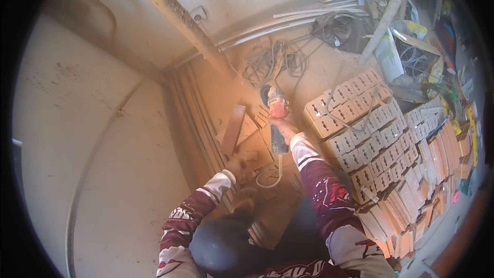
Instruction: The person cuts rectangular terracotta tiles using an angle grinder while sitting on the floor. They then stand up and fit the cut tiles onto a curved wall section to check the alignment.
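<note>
My right hand (286, 126) is wrapped round the body of a red and black angle grinder (278, 109). The grinder's dark disc (265, 94) points up and to the left, away from me, and a pale cord (280, 171) loops from its rear end. My left hand (237, 167) grips the near end of a long reddish brick slip (234, 129), which is tilted upward. Some of the left fingers are hard to make out in the dust. The disc and the brick slip are apart. Beneath them lie lighter pieces of brick (249, 128) on the dusty floor.
Stacks of hollow bricks (355, 108) stand on my right, with thin brick slips (406, 201) nearer to me. Coiled cable (272, 62) lies ahead on the floor. Long strips (193, 108) run along the left wall. Poles, bags and clutter (406, 46) fill the far right.
</note>
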A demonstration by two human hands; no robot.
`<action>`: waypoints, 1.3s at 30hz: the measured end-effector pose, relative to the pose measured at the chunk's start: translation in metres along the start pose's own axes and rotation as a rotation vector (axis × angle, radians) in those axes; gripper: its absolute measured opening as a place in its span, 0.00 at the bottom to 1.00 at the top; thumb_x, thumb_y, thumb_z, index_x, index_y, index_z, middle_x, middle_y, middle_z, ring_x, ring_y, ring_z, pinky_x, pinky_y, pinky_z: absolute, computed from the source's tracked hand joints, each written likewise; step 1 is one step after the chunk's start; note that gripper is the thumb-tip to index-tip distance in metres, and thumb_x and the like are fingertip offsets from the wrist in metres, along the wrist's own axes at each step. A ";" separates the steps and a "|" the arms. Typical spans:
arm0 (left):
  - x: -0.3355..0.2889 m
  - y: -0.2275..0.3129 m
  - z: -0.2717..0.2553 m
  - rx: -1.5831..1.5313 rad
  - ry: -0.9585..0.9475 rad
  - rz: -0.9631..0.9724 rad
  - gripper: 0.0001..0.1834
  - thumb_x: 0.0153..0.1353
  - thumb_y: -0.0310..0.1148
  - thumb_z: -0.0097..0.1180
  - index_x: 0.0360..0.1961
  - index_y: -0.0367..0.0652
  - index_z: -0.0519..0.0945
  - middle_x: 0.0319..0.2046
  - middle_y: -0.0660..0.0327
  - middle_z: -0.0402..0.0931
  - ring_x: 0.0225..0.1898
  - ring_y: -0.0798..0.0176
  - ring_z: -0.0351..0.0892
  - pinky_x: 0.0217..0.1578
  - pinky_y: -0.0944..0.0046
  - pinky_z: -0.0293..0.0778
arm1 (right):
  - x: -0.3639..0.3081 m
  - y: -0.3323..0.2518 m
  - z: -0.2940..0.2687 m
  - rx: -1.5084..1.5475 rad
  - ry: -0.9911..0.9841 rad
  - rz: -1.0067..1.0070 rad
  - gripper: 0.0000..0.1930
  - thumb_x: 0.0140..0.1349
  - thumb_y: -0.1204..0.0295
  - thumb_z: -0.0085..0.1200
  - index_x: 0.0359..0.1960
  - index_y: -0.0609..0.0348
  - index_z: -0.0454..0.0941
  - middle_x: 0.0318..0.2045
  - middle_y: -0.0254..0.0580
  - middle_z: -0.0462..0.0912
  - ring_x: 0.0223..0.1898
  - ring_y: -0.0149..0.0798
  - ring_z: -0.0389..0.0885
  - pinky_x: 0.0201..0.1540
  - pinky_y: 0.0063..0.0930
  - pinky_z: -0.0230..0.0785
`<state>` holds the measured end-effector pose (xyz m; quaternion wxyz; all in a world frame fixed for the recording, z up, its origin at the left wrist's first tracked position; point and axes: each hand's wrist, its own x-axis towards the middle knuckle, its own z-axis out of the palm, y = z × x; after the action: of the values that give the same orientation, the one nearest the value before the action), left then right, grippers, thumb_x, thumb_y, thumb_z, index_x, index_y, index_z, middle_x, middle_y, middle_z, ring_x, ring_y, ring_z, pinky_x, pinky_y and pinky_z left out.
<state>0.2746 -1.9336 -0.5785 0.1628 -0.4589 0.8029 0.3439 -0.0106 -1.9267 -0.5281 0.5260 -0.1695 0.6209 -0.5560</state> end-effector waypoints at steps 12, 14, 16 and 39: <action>0.042 -0.058 -0.001 -0.010 0.445 -0.302 0.45 0.49 0.42 0.66 0.63 0.31 0.60 0.61 0.37 0.61 0.61 0.37 0.64 0.57 0.50 0.67 | -0.002 -0.027 0.032 -0.514 -0.038 -0.201 0.26 0.45 0.69 0.66 0.47 0.64 0.72 0.37 0.42 0.80 0.40 0.39 0.80 0.44 0.34 0.71; 0.041 -0.057 -0.012 -0.122 0.457 -0.241 0.40 0.51 0.39 0.63 0.61 0.30 0.63 0.59 0.37 0.64 0.59 0.38 0.67 0.56 0.51 0.68 | 0.008 -0.021 0.028 -0.595 -0.058 -0.293 0.27 0.45 0.69 0.66 0.48 0.64 0.71 0.39 0.43 0.80 0.41 0.41 0.80 0.43 0.35 0.72; 0.034 -0.069 -0.019 -0.191 0.517 -0.150 0.33 0.53 0.36 0.60 0.58 0.29 0.67 0.54 0.37 0.70 0.55 0.40 0.72 0.54 0.52 0.70 | 0.012 -0.014 0.029 -0.683 -0.067 -0.345 0.27 0.44 0.70 0.66 0.47 0.63 0.72 0.39 0.43 0.80 0.41 0.40 0.80 0.45 0.34 0.72; 0.029 -0.117 -0.021 -0.182 0.679 -0.149 0.12 0.61 0.33 0.55 0.41 0.37 0.72 0.34 0.39 0.78 0.38 0.32 0.77 0.38 0.40 0.73 | -0.003 -0.010 0.092 -1.139 -0.209 -0.330 0.40 0.46 0.65 0.63 0.64 0.55 0.60 0.55 0.51 0.76 0.54 0.55 0.75 0.55 0.46 0.68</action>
<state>0.3594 -2.0061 -0.6277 -0.1304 -0.6167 0.7417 0.2292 0.0644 -1.9741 -0.5024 0.3172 -0.5725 0.7316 -0.1907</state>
